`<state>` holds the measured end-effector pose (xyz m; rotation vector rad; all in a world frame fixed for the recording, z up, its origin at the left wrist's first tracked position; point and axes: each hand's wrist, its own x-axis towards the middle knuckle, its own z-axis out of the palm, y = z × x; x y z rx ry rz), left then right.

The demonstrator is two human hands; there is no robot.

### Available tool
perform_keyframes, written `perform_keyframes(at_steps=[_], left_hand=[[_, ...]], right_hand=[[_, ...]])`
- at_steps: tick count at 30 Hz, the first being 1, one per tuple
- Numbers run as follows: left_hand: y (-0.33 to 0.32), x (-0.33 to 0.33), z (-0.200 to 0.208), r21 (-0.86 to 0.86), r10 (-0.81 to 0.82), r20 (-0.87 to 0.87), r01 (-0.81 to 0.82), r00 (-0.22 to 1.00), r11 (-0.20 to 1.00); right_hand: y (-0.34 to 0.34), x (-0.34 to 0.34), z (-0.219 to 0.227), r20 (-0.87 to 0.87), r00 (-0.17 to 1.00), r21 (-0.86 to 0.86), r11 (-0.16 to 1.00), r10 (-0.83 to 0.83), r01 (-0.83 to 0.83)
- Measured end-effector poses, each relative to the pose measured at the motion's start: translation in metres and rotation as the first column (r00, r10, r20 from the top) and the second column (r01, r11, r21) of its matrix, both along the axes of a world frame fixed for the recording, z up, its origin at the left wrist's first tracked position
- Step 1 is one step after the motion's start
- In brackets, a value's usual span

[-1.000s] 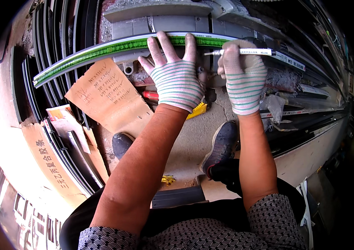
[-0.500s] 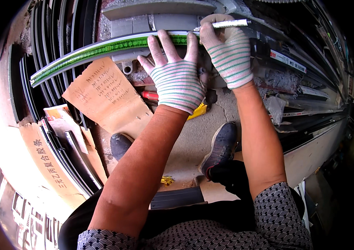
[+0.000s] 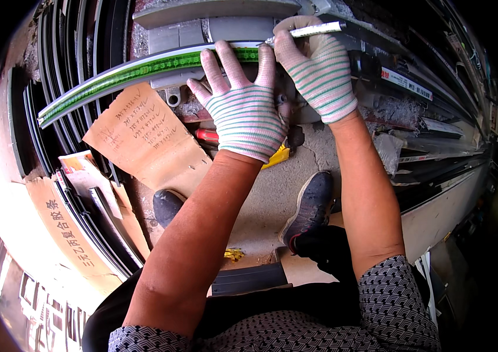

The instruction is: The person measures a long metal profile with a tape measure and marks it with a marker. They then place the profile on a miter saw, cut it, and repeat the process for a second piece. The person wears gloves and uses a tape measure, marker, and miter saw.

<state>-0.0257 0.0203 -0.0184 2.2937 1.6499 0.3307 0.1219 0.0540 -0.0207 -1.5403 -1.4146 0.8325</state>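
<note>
My left hand [image 3: 244,114], in a white glove with green stripes, presses down with spread fingers on a green tape measure [image 3: 149,68]. The tape lies extended along a long, pale-edged metal profile [image 3: 169,51] that runs from the left toward my right hand. My right hand [image 3: 321,79], gloved the same way, is closed around a white marker pen [image 3: 314,29]. The pen slants up to the right, and its dark tip meets the profile's edge just beyond my left fingertips. Under my left palm, part of what lies there is hidden.
A torn cardboard sheet [image 3: 143,132] with handwriting lies below the tape. By my left wrist are a red handle [image 3: 206,135] and a yellow object [image 3: 278,156]. Dark strips [image 3: 70,64] lie at the left; more profiles [image 3: 407,85] lie at the right. Metal shavings are scattered about.
The view has shifted slightly, so the hands, tape and profile appear a little further left. The pen tip now shows more plainly against the profile's edge. Both hands keep their hold.
</note>
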Motion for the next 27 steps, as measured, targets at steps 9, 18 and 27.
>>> perform_keyframes(at_steps=[9, 18, 27], left_hand=[[0.0007, 0.0001, -0.0017, 0.004, 0.010, -0.010, -0.010, 1.000, 1.000], [0.0009, 0.0009, -0.0010, -0.006, 0.008, -0.014, -0.008, 1.000, 1.000], [0.0013, 0.0007, -0.0018, -0.006, 0.006, -0.024, -0.006, 1.000, 1.000]], right_hand=[[0.0003, -0.0033, 0.0013, 0.022, 1.000, 0.008, 1.000, -0.003, 0.003], [0.0010, -0.0012, -0.0003, 0.041, 0.999, 0.005, 1.000, 0.016, -0.016], [0.0004, -0.0029, 0.0004, 0.048, 0.999, -0.001, 1.000, 0.021, -0.021]])
